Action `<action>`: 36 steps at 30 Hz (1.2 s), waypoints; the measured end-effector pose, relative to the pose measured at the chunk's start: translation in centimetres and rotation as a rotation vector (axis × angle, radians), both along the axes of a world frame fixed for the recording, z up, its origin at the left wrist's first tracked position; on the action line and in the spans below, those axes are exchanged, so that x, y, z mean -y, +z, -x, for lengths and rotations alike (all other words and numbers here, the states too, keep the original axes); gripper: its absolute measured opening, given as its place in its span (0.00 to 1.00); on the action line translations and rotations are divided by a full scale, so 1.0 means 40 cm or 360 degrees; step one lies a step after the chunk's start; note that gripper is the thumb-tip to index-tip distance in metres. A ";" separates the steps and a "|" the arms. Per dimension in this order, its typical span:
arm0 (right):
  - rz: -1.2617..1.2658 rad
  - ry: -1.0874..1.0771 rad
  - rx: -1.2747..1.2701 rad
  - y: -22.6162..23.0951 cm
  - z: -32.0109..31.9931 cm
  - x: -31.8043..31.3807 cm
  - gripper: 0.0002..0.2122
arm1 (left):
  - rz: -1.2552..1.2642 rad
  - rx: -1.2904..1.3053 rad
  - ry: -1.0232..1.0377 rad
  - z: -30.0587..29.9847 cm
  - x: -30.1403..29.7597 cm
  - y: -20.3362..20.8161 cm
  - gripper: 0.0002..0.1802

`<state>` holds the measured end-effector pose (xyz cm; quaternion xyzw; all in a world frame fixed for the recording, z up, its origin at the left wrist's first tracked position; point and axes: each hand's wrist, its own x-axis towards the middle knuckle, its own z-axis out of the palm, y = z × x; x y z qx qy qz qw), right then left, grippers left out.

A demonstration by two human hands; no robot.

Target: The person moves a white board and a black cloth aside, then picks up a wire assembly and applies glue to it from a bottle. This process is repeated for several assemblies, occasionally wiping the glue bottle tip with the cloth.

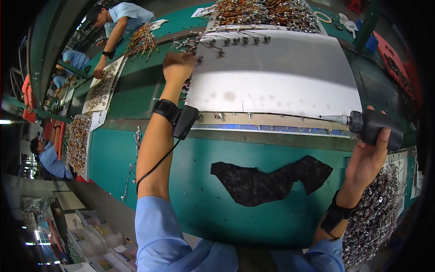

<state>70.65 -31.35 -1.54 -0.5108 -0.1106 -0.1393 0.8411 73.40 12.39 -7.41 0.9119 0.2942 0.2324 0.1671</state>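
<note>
My left hand (178,69) is closed in a pinch at the left edge of a large white board (281,86). A small round metal part with a wire (199,59) shows right at its fingertips. Beyond it, a row of similar wired parts (245,40) lies along the board's far edge, with one part (221,52) a little nearer. At the right my right hand (369,156) grips a black squeeze bottle (380,129). The bottle lies on its side in the grip, its pale pointed nozzle (334,119) aimed left over the board's near right corner.
A crumpled black cloth (263,183) lies on the green table (190,217) before me. Heaps of wired parts stand at the far side (267,16), the right (371,217) and the left (78,140). At the far left a co-worker (120,20) reaches over another board.
</note>
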 end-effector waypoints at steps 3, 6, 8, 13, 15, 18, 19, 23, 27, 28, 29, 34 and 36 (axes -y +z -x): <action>0.0010 -0.0027 -0.0014 -0.003 -0.001 -0.007 0.22 | -0.0018 -0.0115 -0.0045 -0.007 0.009 -0.001 0.12; 0.0015 -0.0037 -0.0015 -0.003 -0.001 -0.007 0.22 | -0.0149 -0.0106 -0.0110 -0.020 0.003 -0.020 0.12; 0.0008 -0.0024 -0.0003 -0.002 -0.003 -0.005 0.22 | -0.0401 0.0031 -0.0191 -0.032 0.001 -0.029 0.13; 0.0017 -0.0148 -0.0041 0.003 -0.008 -0.013 0.22 | -0.0267 -0.0113 -0.0119 -0.067 0.030 -0.008 0.13; 0.0003 -0.0144 -0.0038 -0.001 -0.011 -0.011 0.22 | -0.0035 -0.0267 -0.0072 -0.075 0.019 -0.003 0.12; -0.0009 -0.0164 -0.0037 -0.005 -0.015 -0.013 0.22 | 0.0056 -0.0342 -0.0072 -0.083 0.011 -0.005 0.11; -0.0013 -0.0182 -0.0030 -0.005 -0.016 -0.014 0.22 | 0.0032 -0.0333 -0.0093 -0.085 0.009 -0.004 0.11; -0.0007 -0.0207 -0.0017 -0.011 -0.020 -0.015 0.22 | -0.0093 -0.0154 -0.0208 -0.104 0.012 -0.012 0.12; -0.0014 -0.0202 -0.0029 -0.011 -0.018 -0.019 0.22 | -0.0109 -0.0007 -0.0351 -0.134 0.014 -0.015 0.13; -0.0021 -0.0196 -0.0039 -0.011 -0.017 -0.020 0.21 | -0.0092 0.0021 -0.0397 -0.136 0.012 -0.015 0.13; -0.0018 -0.0198 -0.0038 -0.010 -0.016 -0.019 0.21 | -0.0089 0.0022 -0.0399 -0.139 0.014 -0.013 0.13; -0.0058 -0.0120 -0.0014 0.002 -0.002 -0.018 0.21 | -0.0020 0.0096 -0.0229 -0.076 -0.010 0.015 0.14; -0.0066 -0.0031 -0.0009 0.009 0.007 -0.016 0.20 | -0.0117 0.0162 -0.0173 -0.010 -0.014 0.045 0.15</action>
